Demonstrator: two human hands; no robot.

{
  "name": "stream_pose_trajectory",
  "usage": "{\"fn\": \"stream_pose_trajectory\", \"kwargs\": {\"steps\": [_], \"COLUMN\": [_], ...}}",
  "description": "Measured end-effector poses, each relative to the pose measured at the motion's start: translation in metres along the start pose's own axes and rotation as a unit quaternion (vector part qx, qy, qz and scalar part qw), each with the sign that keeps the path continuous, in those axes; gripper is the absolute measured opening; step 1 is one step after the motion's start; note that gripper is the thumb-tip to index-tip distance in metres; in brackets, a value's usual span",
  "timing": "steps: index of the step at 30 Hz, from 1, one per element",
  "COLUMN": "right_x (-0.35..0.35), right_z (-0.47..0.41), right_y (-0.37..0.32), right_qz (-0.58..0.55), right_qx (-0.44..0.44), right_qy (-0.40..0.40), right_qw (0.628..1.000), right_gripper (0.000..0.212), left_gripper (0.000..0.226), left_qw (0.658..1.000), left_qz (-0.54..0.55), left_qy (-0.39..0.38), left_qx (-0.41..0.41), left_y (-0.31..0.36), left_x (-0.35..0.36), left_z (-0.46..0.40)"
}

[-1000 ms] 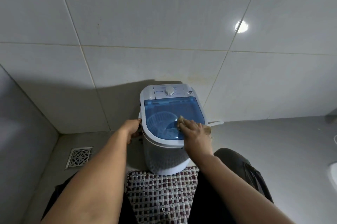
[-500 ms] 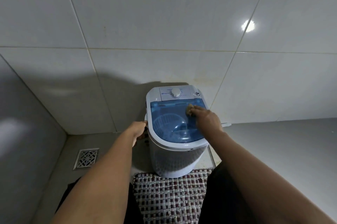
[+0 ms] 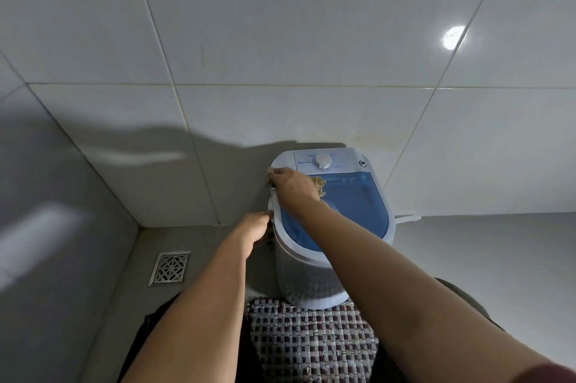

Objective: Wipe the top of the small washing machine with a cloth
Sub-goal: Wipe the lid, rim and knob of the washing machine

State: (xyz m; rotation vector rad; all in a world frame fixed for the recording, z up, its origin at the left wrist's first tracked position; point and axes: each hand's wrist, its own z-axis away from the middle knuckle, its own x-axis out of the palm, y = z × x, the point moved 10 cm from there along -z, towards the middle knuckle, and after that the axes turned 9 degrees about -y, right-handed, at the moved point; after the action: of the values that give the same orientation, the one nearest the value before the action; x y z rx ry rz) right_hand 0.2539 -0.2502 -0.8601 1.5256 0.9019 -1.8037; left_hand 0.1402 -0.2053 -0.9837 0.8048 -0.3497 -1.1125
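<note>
Nearest: one woven mat [image 3: 311, 339] on the floor [image 3: 486, 258], its far edge touching the washer's base. Both forearms reached over it.

Left hand [image 3: 254, 234] was curled against the left rim of the washer [image 3: 307, 278], low on the side. Looked like a bracing grip, but the fingers were hidden behind the hand, so whether it was closed on the rim or just pressed against it, can't tell.

Right hand [image 3: 294, 186] was clamped down on the cloth [image 3: 318, 184], fingers bent over it, a frayed tan edge sticking out on the right. Cloth sat on the far-left corner of the blue lid [image 3: 352, 211], just below the white control panel.

Change: a second ago the right hand and cloth were mid-lid, then half a second ago at the far-right part of the lid; at this moment they'd crossed to the far-left corner, fingertips reaching the white rim. Left hand kept its spot on the rim. My read: the stroke swept across the back of the lid, so wiping was well underway; near lid area, panel and dial [image 3: 322, 160] probably still needed passes.

Count: one washer, one cloth, one mat, one dial, one floor drain [image 3: 170, 267] off to the left, two hands. Tiled wall [image 3: 280, 39] behind.
</note>
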Motion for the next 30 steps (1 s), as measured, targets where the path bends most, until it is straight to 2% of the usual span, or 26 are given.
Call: {"fn": "stream_pose_trajectory", "kwargs": {"steps": [3, 8, 11, 14, 19, 23, 25, 27, 30], "right_x": [-0.001, -0.005, 0.002, 0.009, 0.028, 0.043, 0.038, 0.025, 0.007], "right_z": [-0.019, -0.014, 0.015, 0.054, 0.108, 0.148, 0.154, 0.141, 0.11], "right_y": [-0.006, -0.001, -0.004, -0.003, 0.003, 0.014, 0.037, 0.073, 0.085], "right_qz": [0.014, 0.019, 0.009, -0.011, -0.06, -0.061, -0.039, -0.026, 0.018], "right_qx": [-0.019, -0.016, -0.043, -0.085, -0.168, -0.234, -0.224, -0.172, -0.105], "right_qy": [-0.027, -0.017, -0.022, 0.013, 0.087, 0.11, 0.124, 0.141, 0.085], "right_qw": [0.999, 1.0, 0.999, 0.996, 0.98, 0.964, 0.966, 0.975, 0.991], "right_gripper": [0.04, 0.039, 0.045, 0.053, 0.039, 0.041, 0.043, 0.047, 0.055], "left_gripper": [0.045, 0.06, 0.044, 0.024, 0.033, 0.021, 0.024, 0.032, 0.032], "left_qw": [1.0, 1.0, 0.997, 0.997, 0.992, 0.993, 0.994, 0.996, 0.997], "left_qz": [0.0, 0.023, 0.071, 0.052, 0.083, 0.094, 0.087, 0.069, 0.051], "left_qy": [0.002, -0.02, -0.037, -0.059, -0.089, -0.073, -0.073, -0.065, -0.059], "left_qx": [0.003, -0.001, 0.003, 0.012, 0.019, 0.003, 0.003, 0.0, -0.015], "left_y": [-0.003, -0.012, -0.002, 0.002, 0.006, 0.008, 0.01, 0.012, 0.009], "left_x": [-0.001, -0.003, 0.006, 0.01, 0.011, 0.01, 0.01, 0.009, 0.006], "left_z": [-0.004, -0.023, 0.004, 0.012, 0.017, 0.025, 0.026, 0.028, 0.027]}}
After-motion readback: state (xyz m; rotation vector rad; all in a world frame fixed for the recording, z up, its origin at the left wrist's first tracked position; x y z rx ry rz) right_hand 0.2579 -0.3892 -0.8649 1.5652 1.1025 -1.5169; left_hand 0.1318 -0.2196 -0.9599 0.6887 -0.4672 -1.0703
